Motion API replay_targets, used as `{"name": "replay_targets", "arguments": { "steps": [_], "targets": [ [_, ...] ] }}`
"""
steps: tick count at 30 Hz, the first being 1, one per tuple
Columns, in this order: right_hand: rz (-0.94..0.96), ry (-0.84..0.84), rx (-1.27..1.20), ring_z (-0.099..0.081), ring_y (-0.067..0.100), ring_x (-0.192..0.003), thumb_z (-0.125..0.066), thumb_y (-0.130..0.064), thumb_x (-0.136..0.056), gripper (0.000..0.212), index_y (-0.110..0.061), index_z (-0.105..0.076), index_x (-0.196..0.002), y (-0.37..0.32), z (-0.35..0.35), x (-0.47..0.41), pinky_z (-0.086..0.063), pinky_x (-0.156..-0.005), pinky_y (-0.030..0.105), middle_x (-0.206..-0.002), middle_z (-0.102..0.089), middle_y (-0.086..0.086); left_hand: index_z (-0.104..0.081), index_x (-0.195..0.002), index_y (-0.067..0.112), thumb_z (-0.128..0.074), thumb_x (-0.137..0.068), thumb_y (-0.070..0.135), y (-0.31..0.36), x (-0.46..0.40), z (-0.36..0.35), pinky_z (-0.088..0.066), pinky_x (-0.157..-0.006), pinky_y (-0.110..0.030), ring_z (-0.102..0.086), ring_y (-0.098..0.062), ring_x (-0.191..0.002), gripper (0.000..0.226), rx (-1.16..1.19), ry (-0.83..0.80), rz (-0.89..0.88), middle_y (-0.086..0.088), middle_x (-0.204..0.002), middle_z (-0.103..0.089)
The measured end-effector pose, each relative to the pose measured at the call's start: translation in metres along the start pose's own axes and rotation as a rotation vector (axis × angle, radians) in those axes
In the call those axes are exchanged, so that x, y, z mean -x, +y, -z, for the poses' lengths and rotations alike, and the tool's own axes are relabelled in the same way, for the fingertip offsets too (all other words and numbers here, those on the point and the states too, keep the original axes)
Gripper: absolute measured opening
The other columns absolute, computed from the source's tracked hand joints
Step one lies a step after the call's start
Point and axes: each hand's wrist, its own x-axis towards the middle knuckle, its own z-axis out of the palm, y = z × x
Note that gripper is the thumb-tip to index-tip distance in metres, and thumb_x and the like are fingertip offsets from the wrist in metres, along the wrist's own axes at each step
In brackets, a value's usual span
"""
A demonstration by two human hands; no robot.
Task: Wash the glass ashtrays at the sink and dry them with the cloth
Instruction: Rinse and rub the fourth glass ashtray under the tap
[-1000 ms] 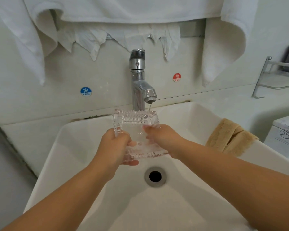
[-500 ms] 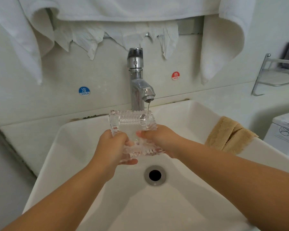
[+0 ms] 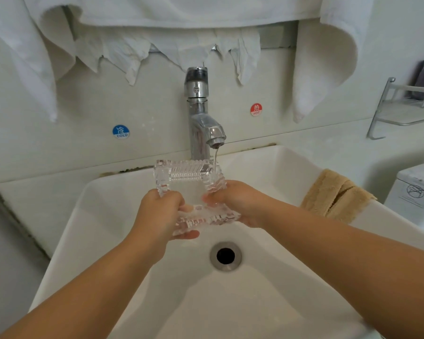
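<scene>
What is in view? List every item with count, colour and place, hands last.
square ribbed glass ashtray: 1, clear, under the tap stream, held over the basin
chrome tap: 1, silver, behind basin, running
white ceramic sink: 1, white, centre
metal drain: 1, silver, basin floor
tan folded cloth: 1, tan, right rim
white towels: several, white, hanging above
cold sticker: 1, blue, wall left
hot sticker: 1, red, wall right
metal rack: 1, silver, far right
left hand: grips ashtray
right hand: grips ashtray

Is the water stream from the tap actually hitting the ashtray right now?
Touching. The head view shows the thin stream falling from the tap onto the far right rim of the glass ashtray.
</scene>
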Motion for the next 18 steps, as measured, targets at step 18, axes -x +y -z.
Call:
{"name": "replay_targets", "arguments": {
  "steps": [18],
  "targets": [
    [-0.031, 0.051, 0.111, -0.064, 0.013, -0.091, -0.074, -0.027, -0.082, 0.028, -0.017, -0.067, -0.108, -0.0024, -0.0009, 0.0025, -0.048, -0.078, 0.025, -0.102, -0.07, -0.003, -0.051, -0.102, 0.009, -0.05, -0.093, 0.006, -0.0033, 0.0051, -0.0044, -0.058, -0.053, -0.036, -0.063, -0.024, -0.063, 0.009, 0.061, -0.07, 0.075, -0.02, -0.11, -0.059]
  ]
}}
